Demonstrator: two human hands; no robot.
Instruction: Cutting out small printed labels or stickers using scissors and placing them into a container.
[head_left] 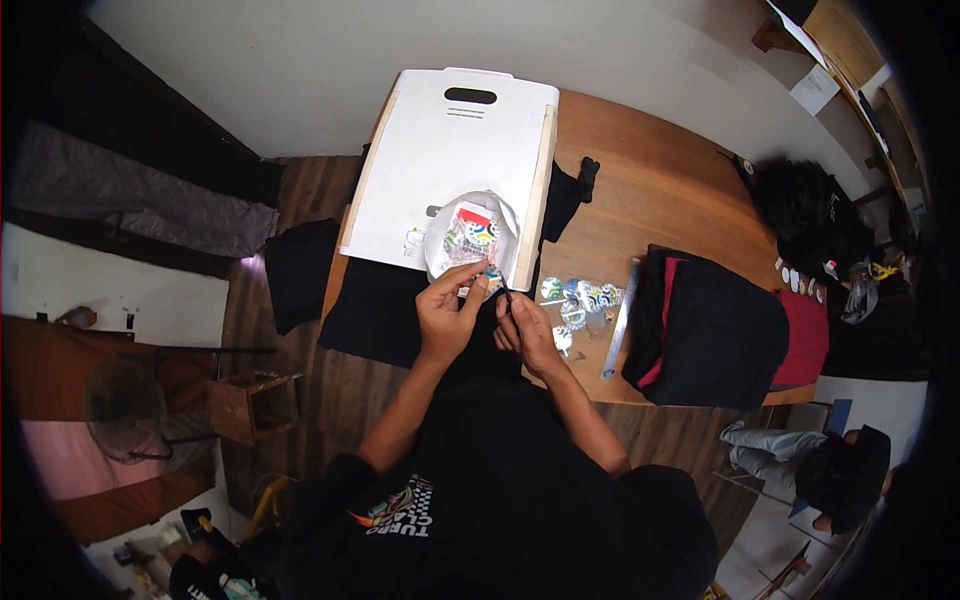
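Note:
My left hand [450, 312] is closed, thumb and fingers pinching a small printed piece [491, 270] with blue on it. Facing it, my right hand [528, 328] grips a thin dark tool [505, 286], its tip close to that piece; the tool's exact kind is too small to make out. Just beyond both hands is a round white shallow dish [434, 238] holding colourful printed pieces [480, 228] and clear film. The dish rests on the near end of a large white board [430, 150] with a handle slot.
Black cloth [372, 318] lies beneath the board. Printed cutouts [580, 300] and a metal ruler [621, 320] are on the wooden table [640, 170] at right, beside folded black and red garments [715, 330]. Another person [845, 470] is at the far lower right.

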